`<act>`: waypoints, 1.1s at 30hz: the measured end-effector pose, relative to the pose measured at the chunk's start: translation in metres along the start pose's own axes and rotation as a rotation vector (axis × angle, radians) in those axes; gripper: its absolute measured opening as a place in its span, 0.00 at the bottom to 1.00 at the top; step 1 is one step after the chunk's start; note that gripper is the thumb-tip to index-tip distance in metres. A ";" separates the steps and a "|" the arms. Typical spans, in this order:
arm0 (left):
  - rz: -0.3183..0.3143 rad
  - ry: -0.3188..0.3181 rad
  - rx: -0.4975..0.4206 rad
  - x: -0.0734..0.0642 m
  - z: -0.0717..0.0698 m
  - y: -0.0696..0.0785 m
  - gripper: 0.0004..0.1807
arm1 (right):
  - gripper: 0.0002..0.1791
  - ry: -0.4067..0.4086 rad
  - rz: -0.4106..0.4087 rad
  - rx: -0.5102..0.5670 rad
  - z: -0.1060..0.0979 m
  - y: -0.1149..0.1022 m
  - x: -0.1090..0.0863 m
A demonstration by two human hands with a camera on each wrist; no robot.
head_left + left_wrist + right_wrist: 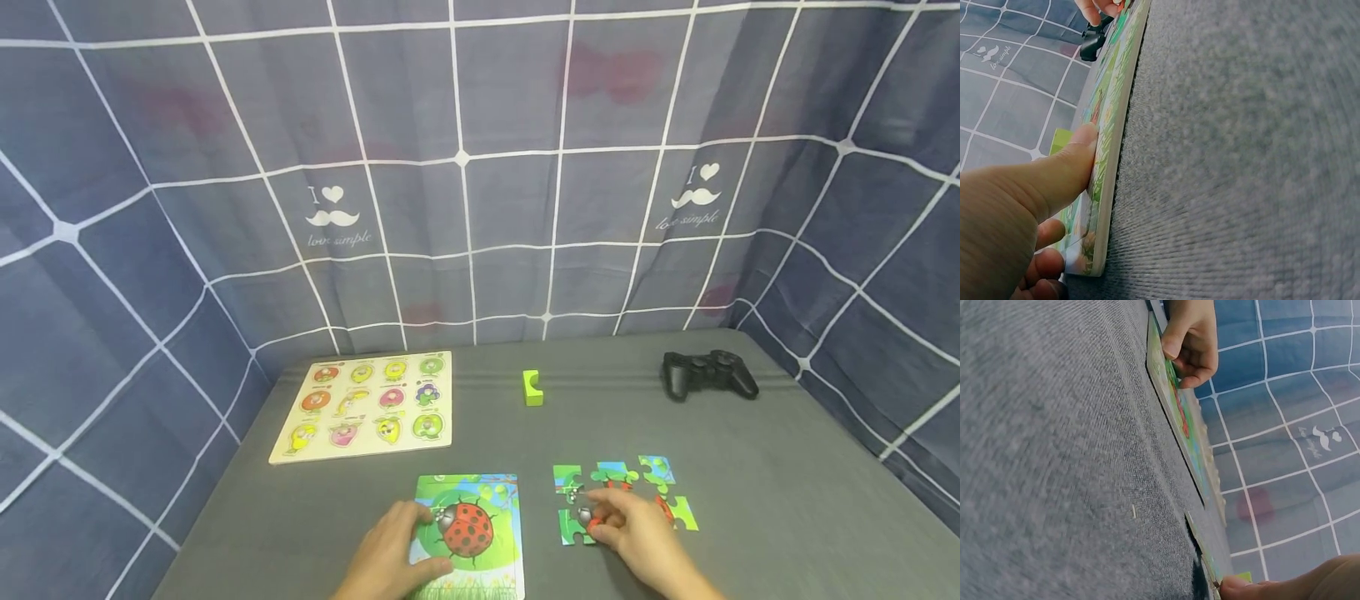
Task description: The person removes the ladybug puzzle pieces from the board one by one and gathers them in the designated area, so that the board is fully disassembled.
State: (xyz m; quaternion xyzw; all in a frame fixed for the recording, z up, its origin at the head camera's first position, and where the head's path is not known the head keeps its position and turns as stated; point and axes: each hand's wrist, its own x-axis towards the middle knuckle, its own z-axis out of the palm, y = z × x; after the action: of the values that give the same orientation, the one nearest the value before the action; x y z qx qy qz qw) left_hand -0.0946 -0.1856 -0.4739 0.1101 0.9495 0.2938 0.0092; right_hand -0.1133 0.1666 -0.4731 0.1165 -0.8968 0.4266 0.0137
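A ladybug picture puzzle board [506, 504] lies flat on the table in front of me. My left hand [395, 546] rests at its left side, thumb straight on the picture and other fingers by the edge. In the left wrist view the thumb [1075, 159] presses on the board's face. Right of the board, my right hand [637, 533] is low over loose jigsaw pieces. Its thumb and index finger pinch a jigsaw piece [572, 527] with the ladybug's dark head. Other jigsaw pieces [656, 468] lie around the hand, which partly covers some of them.
A wooden fruit peg board [288, 450] lies at the back left. A lime-green block [533, 396] with a curved notch stands behind the pieces. Towards the back right lies a black game controller [708, 372]. A dark checked curtain [510, 200] encloses the grey table [787, 500].
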 end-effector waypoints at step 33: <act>0.042 0.026 0.013 0.001 0.003 -0.003 0.31 | 0.21 0.080 -0.319 -0.388 0.009 0.000 0.000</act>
State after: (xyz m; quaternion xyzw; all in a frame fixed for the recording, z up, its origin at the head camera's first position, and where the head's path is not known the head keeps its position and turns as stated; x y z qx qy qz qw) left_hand -0.0961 -0.1861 -0.4778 0.1260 0.9489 0.2893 -0.0101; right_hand -0.1129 0.1596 -0.4789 0.2347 -0.9310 0.2430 0.1384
